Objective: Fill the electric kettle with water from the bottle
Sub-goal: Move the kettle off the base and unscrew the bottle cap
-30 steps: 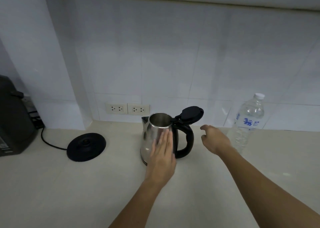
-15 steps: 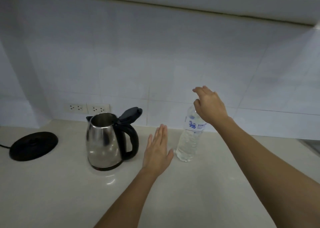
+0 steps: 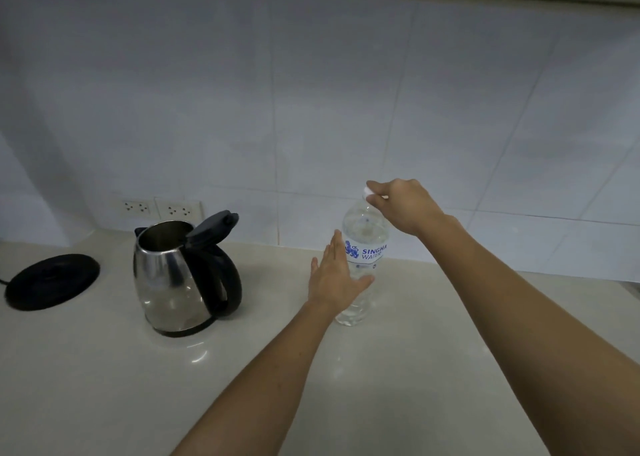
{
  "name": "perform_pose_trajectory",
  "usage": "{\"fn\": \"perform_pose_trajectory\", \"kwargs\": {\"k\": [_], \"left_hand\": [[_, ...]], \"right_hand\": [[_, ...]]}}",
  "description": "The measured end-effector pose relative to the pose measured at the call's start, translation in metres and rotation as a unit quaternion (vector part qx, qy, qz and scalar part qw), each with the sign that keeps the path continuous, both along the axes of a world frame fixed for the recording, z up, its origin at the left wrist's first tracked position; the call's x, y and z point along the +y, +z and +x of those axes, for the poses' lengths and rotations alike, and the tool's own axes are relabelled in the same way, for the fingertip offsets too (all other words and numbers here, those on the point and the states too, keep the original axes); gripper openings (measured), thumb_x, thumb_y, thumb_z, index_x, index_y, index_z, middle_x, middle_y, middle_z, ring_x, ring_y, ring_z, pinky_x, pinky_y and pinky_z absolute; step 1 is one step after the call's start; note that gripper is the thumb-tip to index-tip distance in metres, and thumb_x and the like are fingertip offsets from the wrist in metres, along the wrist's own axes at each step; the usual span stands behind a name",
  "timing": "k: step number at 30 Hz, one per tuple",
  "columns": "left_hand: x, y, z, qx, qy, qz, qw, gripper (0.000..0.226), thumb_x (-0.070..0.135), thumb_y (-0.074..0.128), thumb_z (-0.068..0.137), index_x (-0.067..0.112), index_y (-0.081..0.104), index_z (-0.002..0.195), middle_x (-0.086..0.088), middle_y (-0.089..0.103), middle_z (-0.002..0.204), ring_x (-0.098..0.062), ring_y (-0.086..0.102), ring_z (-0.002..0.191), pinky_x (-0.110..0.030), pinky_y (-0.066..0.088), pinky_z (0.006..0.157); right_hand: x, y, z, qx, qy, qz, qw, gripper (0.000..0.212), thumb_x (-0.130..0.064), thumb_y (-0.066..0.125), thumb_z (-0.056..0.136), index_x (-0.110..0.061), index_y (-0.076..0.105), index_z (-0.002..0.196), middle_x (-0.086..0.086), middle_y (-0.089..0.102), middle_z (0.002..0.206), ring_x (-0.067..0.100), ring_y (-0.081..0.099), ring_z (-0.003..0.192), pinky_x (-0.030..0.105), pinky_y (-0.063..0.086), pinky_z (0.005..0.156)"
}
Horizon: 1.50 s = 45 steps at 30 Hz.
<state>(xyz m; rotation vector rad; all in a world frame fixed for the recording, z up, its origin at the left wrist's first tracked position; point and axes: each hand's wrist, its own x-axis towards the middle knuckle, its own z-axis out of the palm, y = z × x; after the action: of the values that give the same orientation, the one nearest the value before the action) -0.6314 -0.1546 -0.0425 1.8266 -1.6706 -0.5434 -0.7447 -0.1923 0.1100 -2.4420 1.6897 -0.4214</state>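
Our right hand (image 3: 403, 206) pinches the cap (image 3: 366, 191) atop the upright bottle (image 3: 363, 247). Our left hand (image 3: 334, 279), open, touches its side, mid-frame. The kettle (image 3: 173, 275) stands left.

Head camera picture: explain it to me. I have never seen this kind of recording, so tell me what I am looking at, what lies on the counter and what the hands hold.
There is no machine here. A person wears a wide-angle camera on the head, so you look forward and down along both bare arms.

On the pale counter stands a steel electric kettle with its black lid flipped open. To its left lies its round black power base, apart from it. Two wall sockets sit behind. On the right stands a clear water bottle, upright.

The right hand pinches the bottle's white cap from above. The left hand, fingers straight, is at the bottle's side, apparently steadying it; whether it presses firmly cannot be told. Nothing has been poured yet.
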Motion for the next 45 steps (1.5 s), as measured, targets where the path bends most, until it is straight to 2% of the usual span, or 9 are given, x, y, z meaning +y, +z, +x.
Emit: {"fn": "perform_pose_trajectory", "kwargs": {"k": [4, 7, 12, 15, 19, 23, 28, 38, 45], "left_hand": [[-0.007, -0.005, -0.01, 0.062, 0.033, -0.012, 0.997, 0.107, 0.051, 0.067, 0.081, 0.015, -0.004, 0.154, 0.001, 0.031, 0.155, -0.02, 0.033, 0.141, -0.044, 0.016, 0.12], [-0.013, -0.013, -0.014, 0.104, 0.055, -0.029, 0.993, 0.106, 0.048, 0.072, 0.078, 0.017, 0.004, 0.153, 0.0, 0.039, 0.15, -0.024, 0.042, 0.134, -0.046, 0.033, 0.112], [-0.023, -0.02, -0.021, 0.198, 0.085, -0.045, 0.975, 0.105, 0.039, 0.087, 0.062, 0.025, 0.024, 0.144, 0.005, 0.051, 0.134, -0.017, 0.054, 0.119, -0.03, 0.047, 0.095], [-0.024, -0.021, -0.025, 0.218, 0.115, -0.065, 0.967, 0.095, 0.039, 0.089, 0.056, 0.024, 0.036, 0.133, 0.005, 0.059, 0.123, -0.017, 0.058, 0.111, -0.033, 0.052, 0.091], [-0.017, -0.018, -0.025, 0.19, 0.145, -0.076, 0.968, 0.083, 0.042, 0.087, 0.055, 0.02, 0.044, 0.122, 0.003, 0.063, 0.11, -0.019, 0.061, 0.1, -0.032, 0.053, 0.084], [-0.002, -0.01, -0.016, 0.165, 0.142, -0.086, 0.972, 0.073, 0.037, 0.085, 0.058, 0.016, 0.045, 0.116, 0.001, 0.064, 0.103, -0.022, 0.061, 0.095, -0.03, 0.049, 0.079], [0.033, 0.001, 0.011, 0.141, 0.11, -0.108, 0.978, 0.07, 0.041, 0.082, 0.057, 0.021, 0.045, 0.113, 0.006, 0.064, 0.1, -0.02, 0.062, 0.093, -0.032, 0.053, 0.081], [0.135, 0.046, 0.134, 0.053, 0.082, -0.138, 0.986, 0.069, 0.054, 0.077, 0.057, 0.028, 0.046, 0.113, 0.018, 0.061, 0.091, -0.013, 0.063, 0.092, -0.025, 0.045, 0.074], [0.2, 0.032, 0.242, 0.007, 0.096, -0.141, 0.985, 0.083, 0.059, 0.078, 0.055, 0.029, 0.041, 0.123, 0.016, 0.061, 0.093, -0.013, 0.062, 0.088, -0.027, 0.049, 0.073]], "right_hand": [[-0.005, -0.006, -0.001, -0.046, 0.003, -0.015, 0.999, 0.037, -0.031, 0.043, 0.1, -0.01, 0.06, 0.125, 0.022, 0.064, 0.12, 0.037, 0.055, 0.114, 0.043, 0.047, 0.095], [-0.006, -0.009, 0.0, -0.047, 0.003, -0.033, 0.998, 0.035, -0.03, 0.044, 0.099, -0.01, 0.062, 0.122, 0.02, 0.068, 0.112, 0.036, 0.057, 0.11, 0.042, 0.048, 0.092], [-0.013, -0.018, -0.002, -0.064, -0.001, -0.061, 0.996, 0.033, -0.035, 0.051, 0.094, -0.017, 0.065, 0.118, 0.013, 0.072, 0.106, 0.033, 0.061, 0.104, 0.036, 0.05, 0.087], [-0.014, -0.022, 0.0, -0.067, -0.012, -0.091, 0.994, 0.035, -0.04, 0.058, 0.09, -0.019, 0.062, 0.118, 0.009, 0.072, 0.1, 0.029, 0.062, 0.099, 0.03, 0.044, 0.08], [-0.011, -0.021, 0.007, -0.062, 0.012, -0.09, 0.994, 0.041, -0.042, 0.065, 0.086, -0.008, 0.059, 0.11, 0.012, 0.067, 0.1, 0.031, 0.06, 0.096, 0.037, 0.048, 0.079], [0.002, -0.017, 0.018, -0.021, 0.045, -0.106, 0.993, 0.039, -0.037, 0.064, 0.087, -0.004, 0.058, 0.105, 0.013, 0.064, 0.103, 0.032, 0.058, 0.096, 0.034, 0.041, 0.076], [0.032, -0.005, 0.031, -0.042, 0.059, -0.118, 0.99, 0.032, -0.035, 0.066, 0.084, -0.005, 0.058, 0.094, 0.009, 0.064, 0.09, 0.028, 0.056, 0.084, 0.03, 0.035, 0.065], [0.12, 0.043, 0.14, -0.045, 0.12, -0.17, 0.977, 0.03, -0.035, 0.069, 0.074, -0.009, 0.056, 0.073, 0.004, 0.054, 0.063, 0.024, 0.048, 0.065, 0.025, 0.032, 0.051], [0.175, 0.022, 0.238, -0.071, 0.115, -0.128, 0.982, 0.028, -0.037, 0.069, 0.074, -0.013, 0.056, 0.075, 0.004, 0.058, 0.07, 0.025, 0.053, 0.072, 0.028, 0.039, 0.059]]}}
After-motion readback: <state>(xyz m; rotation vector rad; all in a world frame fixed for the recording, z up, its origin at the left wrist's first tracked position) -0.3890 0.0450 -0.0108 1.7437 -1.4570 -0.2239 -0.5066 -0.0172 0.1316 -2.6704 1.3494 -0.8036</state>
